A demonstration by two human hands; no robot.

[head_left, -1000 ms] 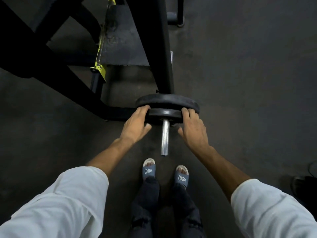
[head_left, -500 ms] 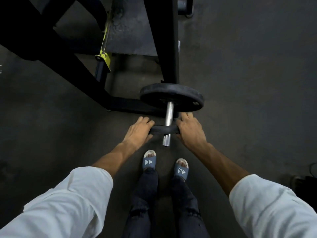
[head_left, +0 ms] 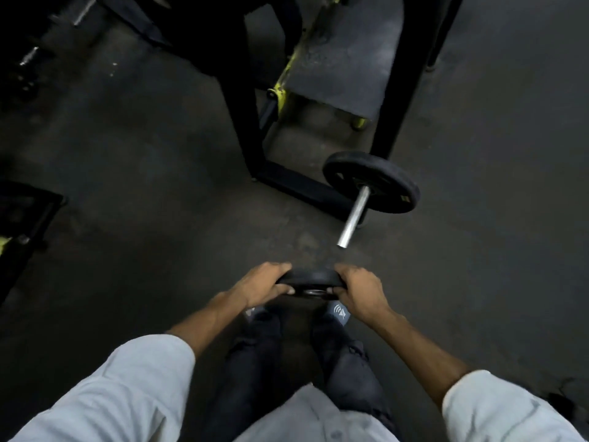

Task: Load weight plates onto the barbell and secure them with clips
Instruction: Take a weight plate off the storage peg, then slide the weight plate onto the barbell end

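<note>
A small black weight plate (head_left: 308, 279) hangs in front of my legs, gripped by both hands at its rim. My left hand (head_left: 262, 286) holds its left edge and my right hand (head_left: 360, 291) holds its right edge. The plate is off the bar, below and left of the silver barbell sleeve (head_left: 353, 220). That sleeve points toward me and its near end is bare. One larger black plate (head_left: 371, 181) sits on the sleeve further back. No clip is in view.
A black rack frame (head_left: 245, 116) with yellow-edged parts stands behind the barbell, its upright (head_left: 403, 74) right beside the large plate. Another dark frame (head_left: 22, 218) is at the left edge. My feet in sandals (head_left: 338, 312) stand on the dark floor below the plate.
The small plate has slid along the sleeve toward me and come off its end, still in both hands. The view has swung left, so the barbell now lies up and right.
</note>
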